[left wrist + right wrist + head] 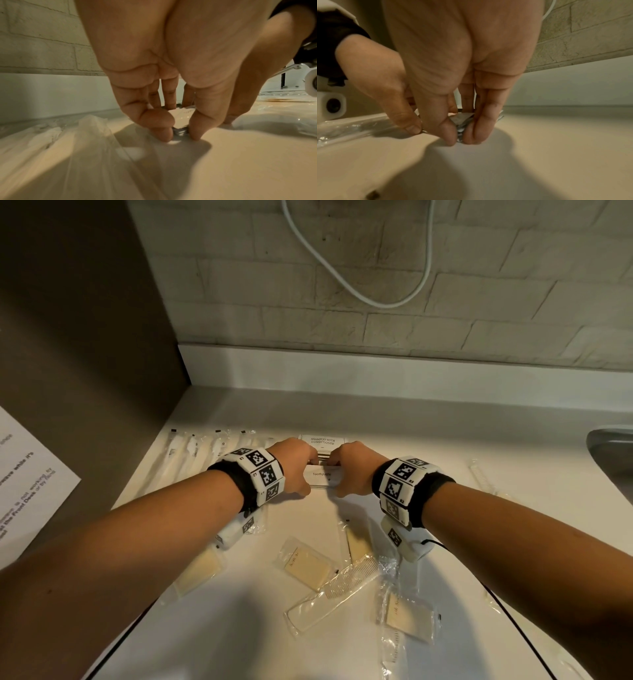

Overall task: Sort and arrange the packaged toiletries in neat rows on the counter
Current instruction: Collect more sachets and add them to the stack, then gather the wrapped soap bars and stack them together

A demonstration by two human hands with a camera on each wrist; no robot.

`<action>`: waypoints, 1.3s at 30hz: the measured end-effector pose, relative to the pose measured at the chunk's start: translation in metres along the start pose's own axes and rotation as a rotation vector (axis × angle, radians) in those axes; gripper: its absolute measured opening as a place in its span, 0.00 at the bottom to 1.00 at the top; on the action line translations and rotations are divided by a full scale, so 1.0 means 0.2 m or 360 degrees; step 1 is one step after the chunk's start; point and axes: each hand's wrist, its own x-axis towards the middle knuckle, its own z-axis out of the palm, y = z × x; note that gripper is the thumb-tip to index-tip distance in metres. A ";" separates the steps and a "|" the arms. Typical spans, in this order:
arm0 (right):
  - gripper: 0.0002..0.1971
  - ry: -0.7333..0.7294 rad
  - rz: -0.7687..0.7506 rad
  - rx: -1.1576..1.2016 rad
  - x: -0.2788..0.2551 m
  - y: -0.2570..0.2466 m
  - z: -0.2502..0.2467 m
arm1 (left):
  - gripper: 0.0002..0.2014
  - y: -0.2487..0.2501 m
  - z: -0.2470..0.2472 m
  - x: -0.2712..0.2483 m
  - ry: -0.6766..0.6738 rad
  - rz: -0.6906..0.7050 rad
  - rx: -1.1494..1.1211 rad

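The toothpaste sachet (322, 477) is seen just above the centre of the head frame, flat on the white tabletop (428, 440), pinched at both short ends: the left hand (295, 467) holds its left edge and the right hand (352, 469) its right edge. In each wrist view the thumb and fingers are curled down onto a thin stack of foil-edged packets, so each grip is closed on the sachets, with fingertips touching the tabletop; how many packets lie in the stack cannot be told. The sachet's long axis runs left to right across the frame, parallel to the back ledge, and it lies directly between the two hands, so neither hand is nearer. Just above it in the frame, a shampoo with conditioner sachet (322, 441) is laid touching or nearly touching it, with the same orientation. To the upper left, a row of wrapped toothbrushes (191, 450) is already set out side by side. In the lower half of the frame, unsorted items are scattered: soap packets (310, 566), a wrapped comb (330, 597) lying on a diagonal, and another soap packet (409, 619) at lower right. The coming move is judged to turn on keeping the sachet's long edge square to the shampoo sachet above while it is pressed down and released.
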 end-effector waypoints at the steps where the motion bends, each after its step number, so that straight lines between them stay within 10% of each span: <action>1: 0.21 0.0004 -0.0004 0.0003 0.00 0.00 0.00 | 0.31 0.00 -0.01 0.00 -0.0004 0.0000 -0.0002; 11: 0.32 0.0267 -0.0045 0.0185 -0.27 0.04 -0.05 | 0.31 0.01 -0.11 -0.28 0.0177 0.0027 -0.0199; 24: 0.26 -0.0241 -0.0119 -0.0426 -0.53 -0.04 0.10 | 0.32 0.06 0.17 -0.65 -0.0235 0.0140 -0.0093; 39: 0.17 -0.0095 0.0024 0.0814 -0.56 -0.01 -0.03 | 0.11 0.06 0.13 -0.74 0.0251 -0.0122 -0.0875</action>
